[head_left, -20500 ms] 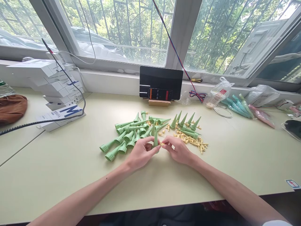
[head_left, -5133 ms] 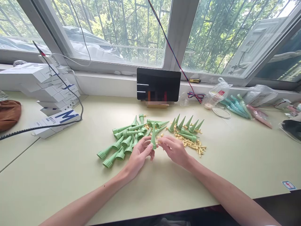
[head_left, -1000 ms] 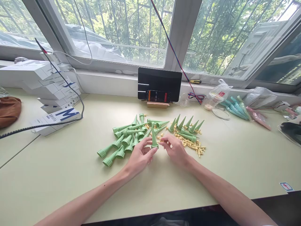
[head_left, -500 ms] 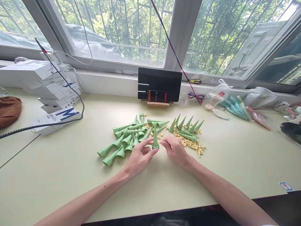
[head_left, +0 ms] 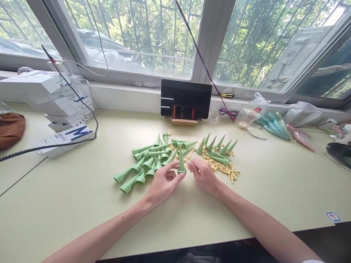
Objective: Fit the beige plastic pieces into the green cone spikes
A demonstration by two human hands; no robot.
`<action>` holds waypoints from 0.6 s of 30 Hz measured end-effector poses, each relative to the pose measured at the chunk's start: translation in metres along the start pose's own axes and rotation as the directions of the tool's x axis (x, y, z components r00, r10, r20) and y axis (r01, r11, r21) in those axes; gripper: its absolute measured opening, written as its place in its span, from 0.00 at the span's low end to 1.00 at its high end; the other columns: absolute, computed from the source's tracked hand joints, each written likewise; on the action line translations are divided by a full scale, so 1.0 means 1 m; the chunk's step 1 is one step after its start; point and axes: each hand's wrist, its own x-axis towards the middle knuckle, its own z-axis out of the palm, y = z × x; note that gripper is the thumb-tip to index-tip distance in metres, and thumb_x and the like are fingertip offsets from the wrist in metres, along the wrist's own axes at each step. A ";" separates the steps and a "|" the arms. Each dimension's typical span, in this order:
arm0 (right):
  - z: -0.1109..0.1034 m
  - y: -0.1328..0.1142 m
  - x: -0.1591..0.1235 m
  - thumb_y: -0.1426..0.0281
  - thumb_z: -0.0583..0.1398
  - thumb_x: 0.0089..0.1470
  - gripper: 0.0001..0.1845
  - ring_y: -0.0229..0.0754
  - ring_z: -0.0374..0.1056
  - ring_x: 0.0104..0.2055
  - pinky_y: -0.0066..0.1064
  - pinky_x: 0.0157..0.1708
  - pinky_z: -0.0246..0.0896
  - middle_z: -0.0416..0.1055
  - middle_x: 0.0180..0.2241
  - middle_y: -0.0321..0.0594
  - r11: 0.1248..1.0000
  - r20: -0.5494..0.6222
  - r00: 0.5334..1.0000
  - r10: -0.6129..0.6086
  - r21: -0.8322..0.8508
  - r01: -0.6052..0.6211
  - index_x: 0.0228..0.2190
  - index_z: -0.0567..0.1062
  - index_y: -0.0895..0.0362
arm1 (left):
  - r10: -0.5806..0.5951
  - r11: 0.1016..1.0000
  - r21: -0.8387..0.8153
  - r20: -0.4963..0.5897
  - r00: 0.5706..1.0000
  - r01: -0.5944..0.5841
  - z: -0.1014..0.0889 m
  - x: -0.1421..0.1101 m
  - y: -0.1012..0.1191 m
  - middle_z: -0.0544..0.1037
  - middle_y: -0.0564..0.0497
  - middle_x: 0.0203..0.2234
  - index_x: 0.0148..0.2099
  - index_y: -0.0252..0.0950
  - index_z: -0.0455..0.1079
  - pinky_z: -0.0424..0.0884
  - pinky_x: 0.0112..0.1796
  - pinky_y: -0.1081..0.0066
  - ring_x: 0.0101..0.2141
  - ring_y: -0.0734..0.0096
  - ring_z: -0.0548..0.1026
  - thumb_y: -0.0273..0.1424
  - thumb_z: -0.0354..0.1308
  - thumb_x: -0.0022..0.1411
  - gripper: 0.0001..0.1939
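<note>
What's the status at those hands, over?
Left hand holding one green cone, point up. Right hand close beside it, any contents unclear. Other green cones and loose yellow pieces lie just beyond.

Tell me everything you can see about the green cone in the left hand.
The green cone looks like plastic, tapering from a wider base to a narrow tip. It is nearly upright, tip up, gripped near its base by the left hand. The right hand is close beside it; whether it touches the cone is unclear.
</note>
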 end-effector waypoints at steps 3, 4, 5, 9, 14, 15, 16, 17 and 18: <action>0.000 0.000 0.000 0.65 0.53 0.66 0.10 0.37 0.63 0.27 0.29 0.27 0.59 0.69 0.28 0.37 0.998 -0.020 0.999 -0.029 0.049 0.030 0.34 0.70 0.55 | 0.007 1.000 -0.013 -0.014 1.000 -0.007 0.000 0.000 0.004 0.75 0.49 0.34 0.52 0.38 0.70 0.66 0.23 0.72 0.22 0.75 0.67 0.43 0.62 0.60 0.21; 0.000 0.000 0.000 0.66 0.54 0.66 0.08 0.37 0.64 0.28 0.29 0.27 0.60 0.70 0.31 0.38 0.997 -0.023 0.999 -0.036 0.066 0.038 0.37 0.70 0.55 | 0.015 0.999 -0.028 -0.018 1.000 -0.016 0.000 0.000 0.005 0.75 0.47 0.38 0.51 0.39 0.71 0.66 0.23 0.72 0.22 0.75 0.67 0.43 0.62 0.60 0.20; -0.001 0.000 0.000 0.67 0.55 0.65 0.06 0.38 0.66 0.29 0.29 0.28 0.62 0.71 0.33 0.40 0.996 -0.022 0.999 -0.038 0.082 0.040 0.40 0.70 0.55 | 0.020 0.999 -0.043 -0.026 0.999 -0.021 0.000 0.000 0.007 0.75 0.46 0.41 0.51 0.39 0.71 0.66 0.23 0.73 0.23 0.76 0.67 0.43 0.62 0.60 0.20; 0.000 0.000 -0.001 0.68 0.56 0.64 0.08 0.37 0.68 0.31 0.27 0.25 0.65 0.70 0.38 0.42 0.989 -0.008 1.000 -0.027 0.146 0.028 0.45 0.69 0.53 | -0.028 0.996 -0.092 -0.059 0.998 0.023 0.001 0.000 0.010 0.75 0.45 0.41 0.55 0.36 0.69 0.64 0.21 0.74 0.21 0.78 0.65 0.44 0.61 0.60 0.25; 0.000 0.002 0.000 0.69 0.56 0.65 0.08 0.37 0.70 0.31 0.28 0.26 0.66 0.71 0.39 0.42 0.986 -0.018 0.998 -0.056 0.156 0.058 0.46 0.70 0.53 | -0.076 0.985 -0.159 -0.057 0.995 0.066 0.000 0.000 0.010 0.74 0.47 0.34 0.58 0.32 0.65 0.63 0.21 0.74 0.20 0.79 0.64 0.45 0.62 0.59 0.31; 0.000 0.002 0.000 0.69 0.56 0.64 0.08 0.37 0.70 0.32 0.29 0.27 0.66 0.71 0.38 0.42 0.987 -0.022 0.998 -0.062 0.150 0.065 0.45 0.70 0.53 | -0.079 0.984 -0.162 -0.056 0.995 0.069 0.000 0.000 0.010 0.73 0.49 0.32 0.58 0.32 0.65 0.63 0.21 0.74 0.20 0.79 0.64 0.45 0.62 0.59 0.31; 0.001 0.003 0.000 0.69 0.57 0.64 0.08 0.37 0.69 0.31 0.29 0.28 0.66 0.72 0.37 0.41 0.987 -0.026 0.997 -0.068 0.143 0.071 0.45 0.70 0.54 | -0.080 0.985 -0.160 -0.054 0.995 0.071 0.000 0.000 0.010 0.72 0.51 0.29 0.58 0.31 0.65 0.63 0.21 0.74 0.20 0.79 0.63 0.45 0.62 0.59 0.30; 0.001 0.003 0.000 0.69 0.57 0.64 0.07 0.37 0.69 0.31 0.29 0.28 0.66 0.72 0.37 0.41 0.988 -0.027 0.997 -0.073 0.137 0.076 0.44 0.71 0.54 | -0.079 0.986 -0.154 -0.049 0.996 0.070 -0.001 0.001 0.011 0.71 0.52 0.28 0.57 0.31 0.65 0.63 0.21 0.74 0.19 0.79 0.63 0.45 0.62 0.60 0.30; 0.001 0.004 0.000 0.69 0.57 0.64 0.07 0.38 0.69 0.31 0.29 0.28 0.66 0.72 0.36 0.41 0.988 -0.027 0.997 -0.076 0.131 0.079 0.44 0.71 0.54 | -0.073 0.987 -0.147 -0.042 0.996 0.066 -0.001 0.001 0.011 0.71 0.52 0.27 0.56 0.31 0.65 0.63 0.21 0.74 0.19 0.79 0.63 0.45 0.61 0.60 0.29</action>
